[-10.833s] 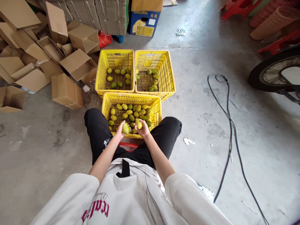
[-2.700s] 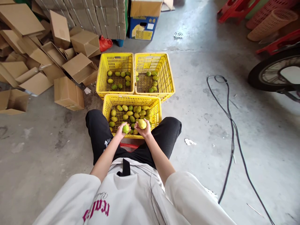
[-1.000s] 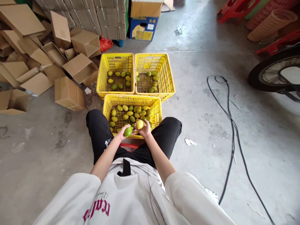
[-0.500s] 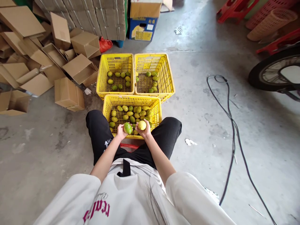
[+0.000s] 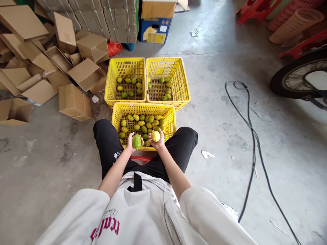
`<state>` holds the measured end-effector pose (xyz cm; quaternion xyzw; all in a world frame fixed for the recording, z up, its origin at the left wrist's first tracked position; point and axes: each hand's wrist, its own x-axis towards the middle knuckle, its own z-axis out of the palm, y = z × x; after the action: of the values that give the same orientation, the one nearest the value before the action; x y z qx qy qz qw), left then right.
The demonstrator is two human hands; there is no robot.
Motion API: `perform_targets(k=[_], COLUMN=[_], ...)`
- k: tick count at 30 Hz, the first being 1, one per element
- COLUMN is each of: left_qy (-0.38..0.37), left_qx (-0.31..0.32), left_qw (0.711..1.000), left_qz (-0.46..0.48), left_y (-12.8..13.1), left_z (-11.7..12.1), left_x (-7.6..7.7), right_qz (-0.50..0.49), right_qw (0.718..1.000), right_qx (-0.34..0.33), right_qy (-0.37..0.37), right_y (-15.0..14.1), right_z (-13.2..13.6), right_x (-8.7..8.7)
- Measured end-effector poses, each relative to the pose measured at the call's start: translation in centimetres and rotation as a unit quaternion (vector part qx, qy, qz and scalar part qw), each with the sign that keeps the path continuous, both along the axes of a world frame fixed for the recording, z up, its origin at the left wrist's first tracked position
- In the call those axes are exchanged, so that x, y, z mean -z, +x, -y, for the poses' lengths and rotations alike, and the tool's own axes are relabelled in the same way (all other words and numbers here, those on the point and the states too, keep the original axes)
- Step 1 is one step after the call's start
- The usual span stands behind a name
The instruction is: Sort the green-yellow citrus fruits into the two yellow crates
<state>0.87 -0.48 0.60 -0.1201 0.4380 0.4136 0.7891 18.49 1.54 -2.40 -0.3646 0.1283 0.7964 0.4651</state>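
Observation:
I sit over a yellow plastic crate (image 5: 170, 119) that holds several green and yellow fruits, between my knees. My left hand (image 5: 130, 145) is closed round a green fruit (image 5: 136, 141) above the crate's near edge. My right hand (image 5: 158, 144) is closed round a paler yellow fruit (image 5: 155, 135) beside it. Two more yellow crates stand side by side just beyond: the left crate (image 5: 110, 81) and the right crate (image 5: 185, 81), each with several fruits on its floor.
Loose and flattened cardboard boxes (image 5: 74, 102) lie piled to the left. A blue carton (image 5: 155, 29) stands at the back. A black cable (image 5: 251, 136) runs across the concrete floor on the right, past a motorbike wheel (image 5: 298, 80) and red plastic stools (image 5: 255, 12).
Both hands have stayed above the near crate. The green fruit has been turned in my left hand, and the yellow one has shifted slightly in my right.

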Motion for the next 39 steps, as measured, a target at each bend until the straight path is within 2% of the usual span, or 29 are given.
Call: perform_targets(k=[4,8,13,21,28,33,36,39], left_qy=[-0.002,0.007,-0.011,-0.051,-0.056,-0.078,-0.076,-0.058], left_qx=[-0.026,-0.036,0.002,0.069,0.107,0.079,0.034,-0.006], left_qw=[1.000,0.999,0.999,0.992,0.990,0.991,0.995,0.998], left_qz=[0.006,-0.002,-0.039,-0.088,-0.072,-0.075,-0.050,-0.019], left_y=[-0.1,0.3,0.7,0.6,0.5,0.3,0.3,0.4], left_z=[-0.1,-0.3,-0.6,-0.4,-0.4,-0.6,-0.6,-0.5], left_x=[0.1,0.5,1.2,1.6,1.2,1.3,1.4,1.5], right_qz=[0.020,0.017,0.013,0.011,-0.002,-0.007,-0.004,-0.011], right_qw=[0.999,0.999,0.999,0.997,0.998,0.999,1.000,1.000], right_qx=[0.033,0.033,0.006,0.040,0.023,0.021,0.027,0.005], right_qy=[-0.027,0.002,0.029,0.058,0.050,0.029,0.005,0.002], right_y=[-0.3,-0.2,-0.1,-0.2,-0.7,-0.4,-0.2,-0.3], right_z=[-0.2,-0.2,0.0,0.0,-0.1,-0.2,-0.2,-0.1], right_x=[0.1,0.2,0.6,1.1,0.0,-0.9,-1.1,-1.2])
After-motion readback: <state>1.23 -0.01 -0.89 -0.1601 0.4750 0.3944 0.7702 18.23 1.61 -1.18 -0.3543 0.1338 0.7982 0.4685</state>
